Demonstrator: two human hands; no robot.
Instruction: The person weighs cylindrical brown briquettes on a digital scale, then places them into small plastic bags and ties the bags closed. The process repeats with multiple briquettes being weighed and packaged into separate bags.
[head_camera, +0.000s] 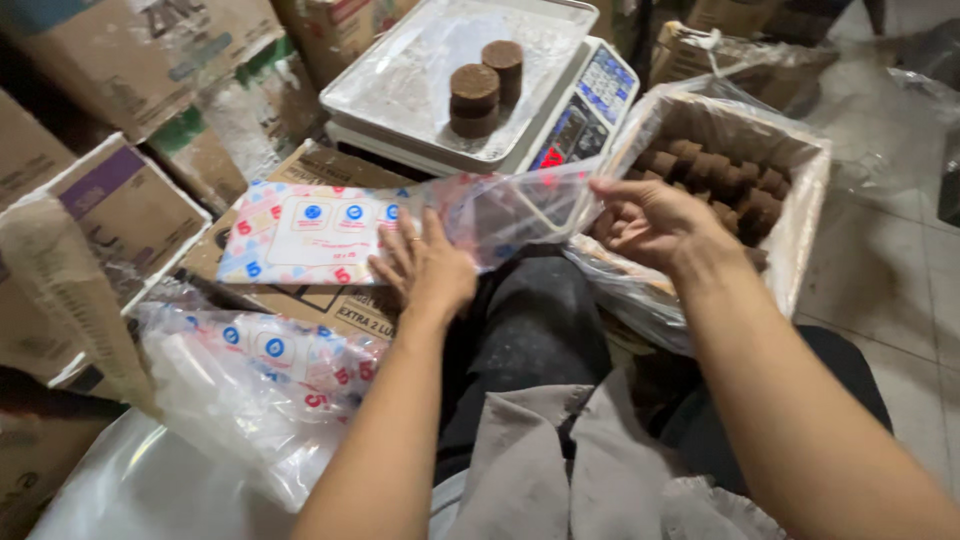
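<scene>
A printed clear plastic bag (330, 235) lies flat on a cardboard box (330, 300) in front of me. My left hand (425, 265) presses on the bag's middle, fingers spread. My right hand (645, 215) pinches the bag's open end and holds it up towards the scale. On the scale's white tray (400, 90) stand two stacks of brown round cakes (485, 85). To the right, a plastic-lined box (800, 230) holds several more brown cakes (720, 180).
A digital scale (590, 105) sits behind the bag. More printed bags (270, 355) lie in a pile at lower left. Cardboard cartons (110, 200) crowd the left side. Tiled floor (890, 280) shows at right. My dark-trousered knees are below.
</scene>
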